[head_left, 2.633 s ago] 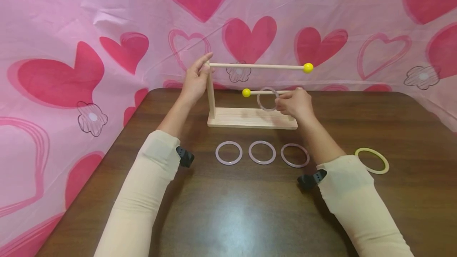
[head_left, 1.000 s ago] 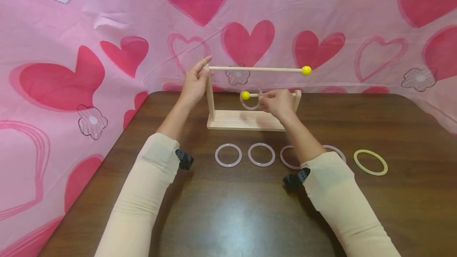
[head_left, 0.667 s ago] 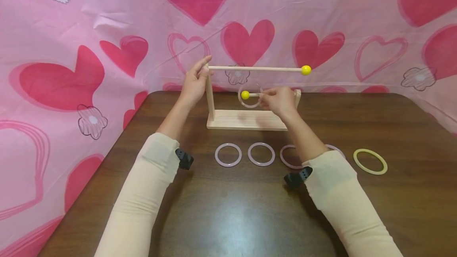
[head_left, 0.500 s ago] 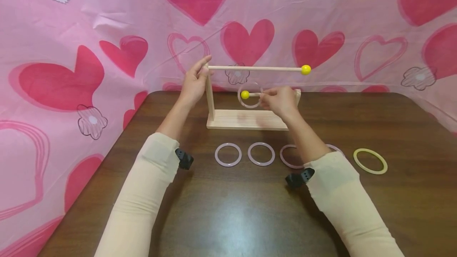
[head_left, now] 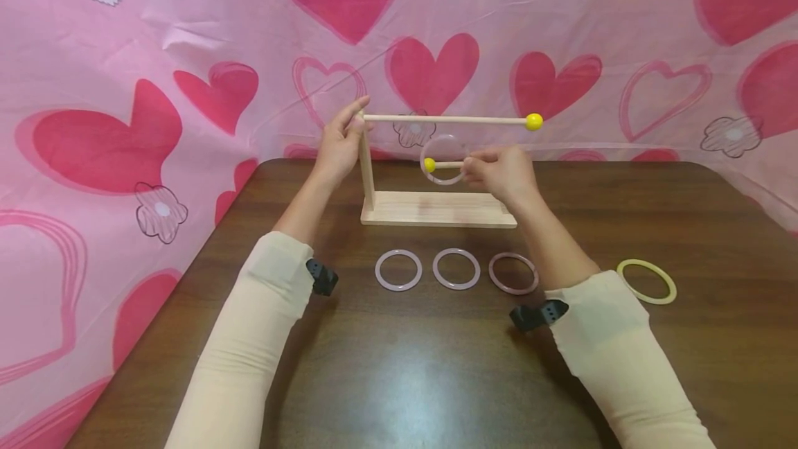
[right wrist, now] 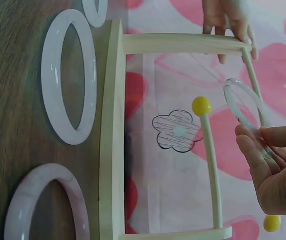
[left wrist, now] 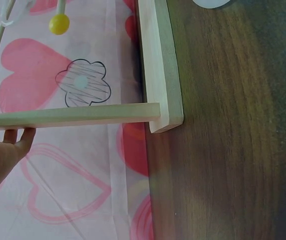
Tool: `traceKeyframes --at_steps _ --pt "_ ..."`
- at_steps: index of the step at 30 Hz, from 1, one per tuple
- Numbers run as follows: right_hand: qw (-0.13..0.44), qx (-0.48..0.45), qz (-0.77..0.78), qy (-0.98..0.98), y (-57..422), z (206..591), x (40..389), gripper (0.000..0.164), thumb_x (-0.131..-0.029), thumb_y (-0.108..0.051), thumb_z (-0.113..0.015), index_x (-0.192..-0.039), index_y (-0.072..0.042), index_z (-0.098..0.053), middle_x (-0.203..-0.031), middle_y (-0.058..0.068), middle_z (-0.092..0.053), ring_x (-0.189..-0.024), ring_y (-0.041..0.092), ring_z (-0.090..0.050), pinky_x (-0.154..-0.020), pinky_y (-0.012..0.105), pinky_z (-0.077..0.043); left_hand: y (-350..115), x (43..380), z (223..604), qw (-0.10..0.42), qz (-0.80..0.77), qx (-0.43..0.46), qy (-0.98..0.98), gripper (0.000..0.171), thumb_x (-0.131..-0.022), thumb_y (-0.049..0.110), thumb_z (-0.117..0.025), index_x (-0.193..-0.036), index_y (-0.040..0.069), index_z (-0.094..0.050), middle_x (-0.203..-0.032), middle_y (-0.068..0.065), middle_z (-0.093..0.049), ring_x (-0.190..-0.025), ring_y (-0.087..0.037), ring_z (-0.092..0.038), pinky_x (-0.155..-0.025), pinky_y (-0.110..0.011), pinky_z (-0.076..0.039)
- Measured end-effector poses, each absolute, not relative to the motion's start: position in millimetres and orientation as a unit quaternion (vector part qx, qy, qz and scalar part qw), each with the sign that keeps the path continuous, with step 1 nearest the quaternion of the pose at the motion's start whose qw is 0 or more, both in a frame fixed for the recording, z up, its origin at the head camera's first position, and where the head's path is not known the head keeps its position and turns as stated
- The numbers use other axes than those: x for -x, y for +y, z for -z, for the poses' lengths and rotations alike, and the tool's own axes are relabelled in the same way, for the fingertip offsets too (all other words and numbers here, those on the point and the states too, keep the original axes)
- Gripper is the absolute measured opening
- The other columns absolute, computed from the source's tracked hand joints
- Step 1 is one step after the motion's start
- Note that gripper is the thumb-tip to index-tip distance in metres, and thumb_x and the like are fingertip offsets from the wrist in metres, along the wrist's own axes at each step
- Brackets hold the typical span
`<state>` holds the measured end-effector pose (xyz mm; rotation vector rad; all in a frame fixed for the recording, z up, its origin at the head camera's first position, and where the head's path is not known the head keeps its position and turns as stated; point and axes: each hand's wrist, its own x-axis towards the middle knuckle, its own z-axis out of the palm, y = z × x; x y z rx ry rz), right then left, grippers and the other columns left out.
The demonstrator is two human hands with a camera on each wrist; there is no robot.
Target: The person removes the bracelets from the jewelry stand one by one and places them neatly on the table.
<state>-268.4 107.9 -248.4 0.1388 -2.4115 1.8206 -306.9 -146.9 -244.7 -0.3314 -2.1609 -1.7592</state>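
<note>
A pale wooden stand point(head_left: 436, 208) has an upper rod point(head_left: 445, 119) and a shorter lower rod point(head_left: 447, 165), each tipped with a yellow ball. My left hand point(head_left: 340, 147) grips the top of its left post point(left wrist: 82, 115), thumb in front. With thumb and fingers my right hand point(head_left: 506, 173) pinches a translucent pale ring point(head_left: 424, 147). The ring overlaps the lower rod's ball in the head view. In the right wrist view the ring point(right wrist: 229, 97) stands apart from the lower ball point(right wrist: 201, 106), overlapping the upper rod, and my left hand point(right wrist: 229, 22) shows at the post.
Three lilac rings lie in a row before the stand: a left ring point(head_left: 378, 270), a middle ring point(head_left: 436, 269) and a right ring point(head_left: 492, 274). A yellow-green ring point(head_left: 670, 289) lies farther right, partly behind my right sleeve. A pink heart-patterned cloth point(head_left: 212, 19) hangs behind the table point(head_left: 399, 380).
My right hand moved the ring left along the lower rod to its ball, then lately shifted slightly right and up, still pinching it. My left hand stays at the post.
</note>
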Motion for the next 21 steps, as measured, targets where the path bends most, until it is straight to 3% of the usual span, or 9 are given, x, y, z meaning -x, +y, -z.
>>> traceKeyframes --at_steps 6,21 --pt "0.062 -0.055 -0.601 -0.795 113.9 244.0 262.9 0.028 -0.086 -0.004 -0.063 -0.106 0.015 -0.061 -0.077 0.014 -0.069 -0.061 0.012 -0.067 -0.065 0.028 -0.054 -147.1 306.0 244.2 0.162 0.618 0.114 -0.761 0.038 -0.098 0.015 -0.043 -0.136 0.018 -0.048 -0.121 -0.017 -0.058 -0.110 -0.023 -0.056 -0.093 -0.034 -0.043" --pt "0.066 -0.069 -0.615 -0.782 141.3 239.2 250.2 0.032 -0.087 -0.002 -0.061 -0.109 0.020 -0.056 -0.063 -0.007 -0.064 -0.060 0.004 -0.064 -0.064 0.024 -0.053 -147.2 304.9 243.6 0.168 0.608 0.111 -0.768 0.038 -0.098 0.016 -0.043 -0.136 0.017 -0.048 -0.117 -0.020 -0.060 -0.108 -0.023 -0.057 -0.091 -0.035 -0.044"
